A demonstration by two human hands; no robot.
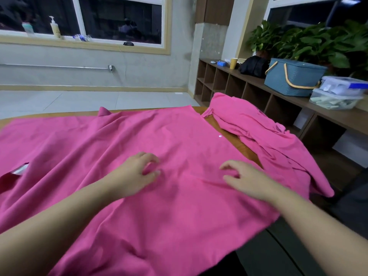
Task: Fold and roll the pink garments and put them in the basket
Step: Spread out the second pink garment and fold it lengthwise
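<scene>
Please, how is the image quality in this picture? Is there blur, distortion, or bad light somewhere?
Head view: wide-angle distortion bends the window frame and the table edge; windows are dark, with indoor light and faint reflections in the glass; the pink garment is evenly lit with soft shadows under the left hand and right hand; the plants look slightly smeared.

This is looking like a plain workroom or office rather than a home. Bare concrete walls are running under big dark windows (121,18), with a pump bottle (54,27) sitting on the left sill. Along the right wall, open wooden cubby shelving (225,84) is carrying a blue basket (292,78), clear storage boxes (338,92) and leafy potted plants (310,40).
</scene>
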